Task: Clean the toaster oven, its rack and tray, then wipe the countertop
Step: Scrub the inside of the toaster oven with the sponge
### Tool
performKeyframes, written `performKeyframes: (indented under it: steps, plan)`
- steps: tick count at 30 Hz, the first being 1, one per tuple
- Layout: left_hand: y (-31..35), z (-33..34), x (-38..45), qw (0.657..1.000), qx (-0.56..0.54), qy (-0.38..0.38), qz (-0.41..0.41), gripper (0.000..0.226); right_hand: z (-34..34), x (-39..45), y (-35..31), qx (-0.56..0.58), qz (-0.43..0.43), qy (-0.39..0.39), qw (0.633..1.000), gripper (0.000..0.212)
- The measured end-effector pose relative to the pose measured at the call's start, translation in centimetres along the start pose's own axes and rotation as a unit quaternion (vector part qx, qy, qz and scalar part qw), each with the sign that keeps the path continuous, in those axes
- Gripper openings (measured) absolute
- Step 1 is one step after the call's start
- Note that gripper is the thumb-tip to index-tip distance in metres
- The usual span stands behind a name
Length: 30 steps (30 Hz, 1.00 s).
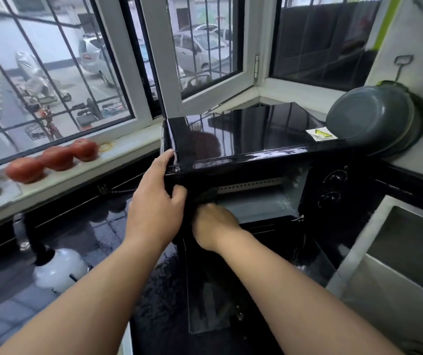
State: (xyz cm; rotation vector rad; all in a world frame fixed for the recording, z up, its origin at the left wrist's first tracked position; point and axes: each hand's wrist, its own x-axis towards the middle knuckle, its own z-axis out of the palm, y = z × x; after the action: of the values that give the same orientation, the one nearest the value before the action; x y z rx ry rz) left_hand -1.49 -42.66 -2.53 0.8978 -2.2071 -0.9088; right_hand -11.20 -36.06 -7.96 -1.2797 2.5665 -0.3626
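A glossy black toaster oven (243, 134) stands on the dark countertop (95, 234), its glass door (251, 280) folded down toward me. My left hand (154, 198) grips the oven's top left front corner, thumb under the edge. My right hand (213, 226) reaches into the left of the grey cavity (264, 203), fingers curled on something dark there; what it holds is hidden. Two knobs (333, 185) sit on the oven's right panel.
Three tomatoes (54, 160) lie on the white windowsill at left. A white spray bottle (56, 267) stands on the wet counter. Grey basins (374, 119) lean against the wall at right. A steel sink (400, 260) lies at the right edge.
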Motion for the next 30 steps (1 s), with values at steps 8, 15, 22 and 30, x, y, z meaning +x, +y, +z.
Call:
performKeyframes:
  steps: [8, 15, 22, 30]
  plan:
    - [-0.1, 0.2, -0.2, 1.0, 0.009, 0.017, -0.003, 0.063, 1.5, -2.3, 0.4, -0.09, -0.039, 0.009, 0.995, 0.029]
    - [-0.5, 0.0, 0.0, 1.0, 0.017, -0.002, 0.003, 0.064, -0.3, -4.4, 4.7, -0.197, 0.04, 0.024, 0.979, 0.04]
    - [-0.1, -0.2, -0.1, 1.0, 0.008, -0.021, 0.011, 0.064, -2.1, -2.5, 10.4, -0.151, 0.174, 0.029, 0.973, 0.047]
    - [0.5, -0.8, -0.3, 0.998, 0.03, -0.049, -0.017, 0.066, -2.5, -7.6, 10.9, -0.096, 0.078, 0.043, 0.991, 0.042]
